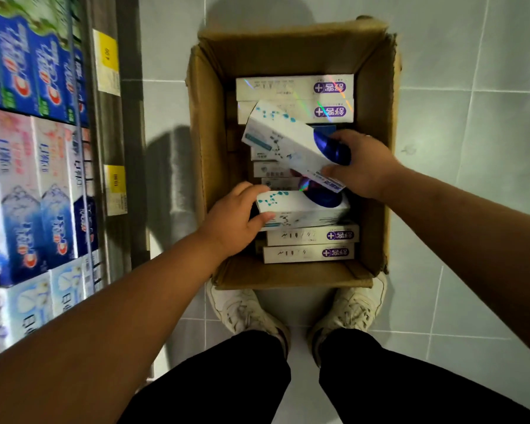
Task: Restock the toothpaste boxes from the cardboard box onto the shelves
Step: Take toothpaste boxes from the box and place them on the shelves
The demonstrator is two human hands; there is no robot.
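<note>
the open cardboard box (208, 148) stood on the tiled floor (471, 117) just ahead of the person's white shoes (245, 310), with the shelves (37, 148) of stocked toothpaste along its left side. the right hand (364, 163) reached into it from the right and held the upper toothpaste box (288, 139), white with blue print, by its dark-blue end: its fingers (346, 137) curled over the far edge of that end and the thumb pressed the near edge, so the carton was pinched between them. it was tilted and raised above the others, its free end pointing up and left over the purple-logo cartons (294, 87) at the back of the box. the left hand (230, 221) came in from the lower left and gripped the lower toothpaste box (303, 209) by its left end, fingers (251, 189) wrapped over the top edge and the thumb against the near face. that carton lay roughly level on the stack, resting above two more purple-logo cartons at the near end. further cartons lay between the two held ones, mostly hidden. yellow price tags (106, 62) hung on the shelf edges.
</note>
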